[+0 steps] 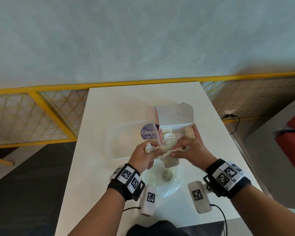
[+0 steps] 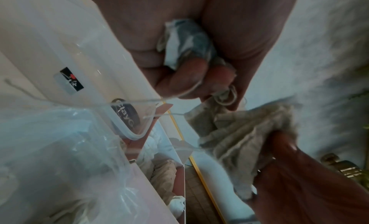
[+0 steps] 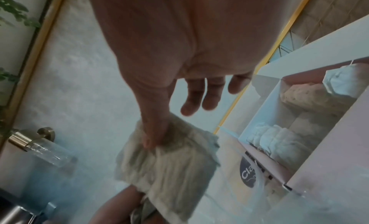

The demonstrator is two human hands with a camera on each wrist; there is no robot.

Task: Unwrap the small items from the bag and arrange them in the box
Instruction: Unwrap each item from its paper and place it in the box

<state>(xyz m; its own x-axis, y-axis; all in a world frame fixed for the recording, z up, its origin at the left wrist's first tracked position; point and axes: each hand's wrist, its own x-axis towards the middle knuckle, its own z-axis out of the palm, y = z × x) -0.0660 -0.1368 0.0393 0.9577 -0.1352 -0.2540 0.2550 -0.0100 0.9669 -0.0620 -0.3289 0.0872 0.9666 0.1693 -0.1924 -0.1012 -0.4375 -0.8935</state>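
I hold a beige tea bag (image 1: 171, 160) (image 2: 239, 132) (image 3: 169, 164) over the table's near half, stretched between both hands. My left hand (image 1: 157, 151) pinches its left end and string, with a crumpled white wrapper (image 2: 185, 42) tucked in the palm. The thumb and forefinger of my right hand (image 1: 174, 153) pinch its other edge, the other fingers spread. Just beyond stands the open pink-and-white box (image 1: 197, 132) (image 3: 259, 117), holding a row of white bags (image 1: 168, 137) and a few beige ones (image 1: 189, 131). A clear plastic bag (image 1: 169, 183) with more bundles lies below my hands.
A clear plastic container (image 1: 124, 142) with a purple round label (image 1: 149, 132) sits left of the box, touching it. The white table (image 1: 109, 103) is narrow, with a yellow mesh railing (image 1: 41, 113) and a grey wall behind. Grey furniture stands to the right.
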